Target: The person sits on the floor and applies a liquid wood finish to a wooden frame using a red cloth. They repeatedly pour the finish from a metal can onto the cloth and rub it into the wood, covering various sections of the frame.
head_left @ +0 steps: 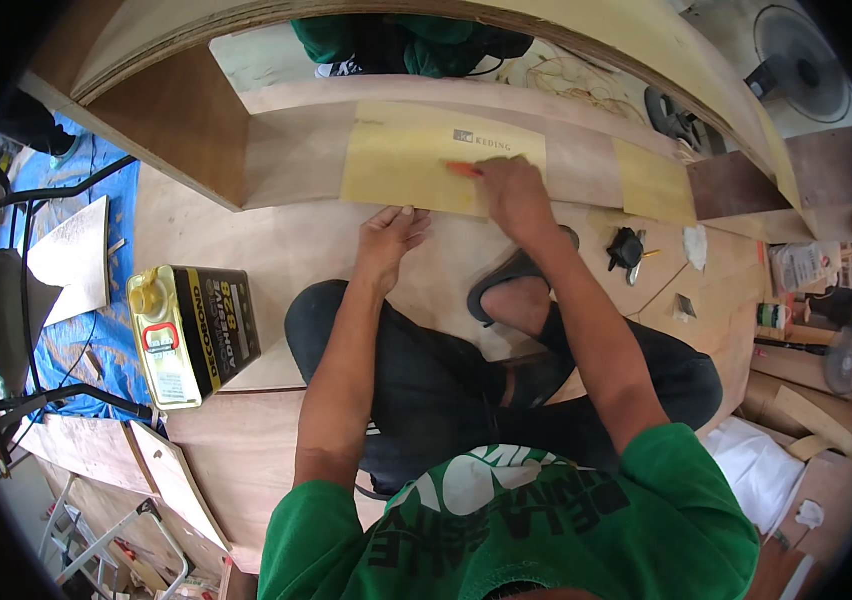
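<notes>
Right hand (512, 190) closed around a small orange scraper (464, 169), pressing it on the yellow laminate sheet (406, 165) at upper centre | left hand (388, 240) flat, fingers spread, empty, steadying the sheet's lower edge on the plywood panel (286, 160) | yellow adhesive can (191, 330) at left, well apart.

Single head view: the camera sits on my head and looks steeply down over my green shirt (516, 520) and folded legs onto the plywood floor panel (276, 240), with my forearms entering from the lower edge. It faces forward toward the low plywood ledge (586, 150), near enough that my left hand (389, 240) and right hand (511, 190) fall just above centre. The fisheye lens bends the curved plywood edge (646, 50) along the top and darkens the rim; there is no second view to overlap.
</notes>
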`<state>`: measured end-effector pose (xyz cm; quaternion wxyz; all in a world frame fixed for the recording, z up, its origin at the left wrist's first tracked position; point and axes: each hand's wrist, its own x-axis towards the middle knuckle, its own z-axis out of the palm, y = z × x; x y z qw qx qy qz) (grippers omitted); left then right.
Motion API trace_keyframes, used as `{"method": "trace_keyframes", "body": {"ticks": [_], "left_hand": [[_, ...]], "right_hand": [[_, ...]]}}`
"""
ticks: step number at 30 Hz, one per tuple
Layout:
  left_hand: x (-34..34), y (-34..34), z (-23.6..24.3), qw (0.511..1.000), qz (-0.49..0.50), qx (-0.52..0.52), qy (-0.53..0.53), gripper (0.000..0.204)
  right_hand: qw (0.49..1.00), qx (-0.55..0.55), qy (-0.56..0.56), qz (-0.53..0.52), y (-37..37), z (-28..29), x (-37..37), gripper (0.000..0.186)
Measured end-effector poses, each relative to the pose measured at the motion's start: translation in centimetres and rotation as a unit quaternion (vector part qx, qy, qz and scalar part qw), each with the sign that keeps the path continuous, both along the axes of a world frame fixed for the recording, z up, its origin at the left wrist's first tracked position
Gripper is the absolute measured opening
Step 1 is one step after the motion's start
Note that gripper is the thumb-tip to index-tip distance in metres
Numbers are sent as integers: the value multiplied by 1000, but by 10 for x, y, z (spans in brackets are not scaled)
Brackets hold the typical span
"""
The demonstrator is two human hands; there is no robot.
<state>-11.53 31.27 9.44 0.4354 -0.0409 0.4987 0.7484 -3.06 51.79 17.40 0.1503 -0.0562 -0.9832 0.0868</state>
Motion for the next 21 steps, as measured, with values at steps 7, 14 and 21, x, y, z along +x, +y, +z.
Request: {"method": "trace_keyframes", "body": {"ticks": [7, 14, 21], "left_hand": [[-1, 1, 5, 999, 7, 34, -11, 29], [-4, -10, 13, 998, 57, 23, 18, 31], [-6, -7, 7, 997, 73, 9, 13, 31]], "right_hand": [[998, -65, -27, -9, -54, 13, 61, 24], [981, -98, 124, -110, -2, 50, 34, 18], [997, 1, 41, -60, 17, -10, 18, 20]]}}
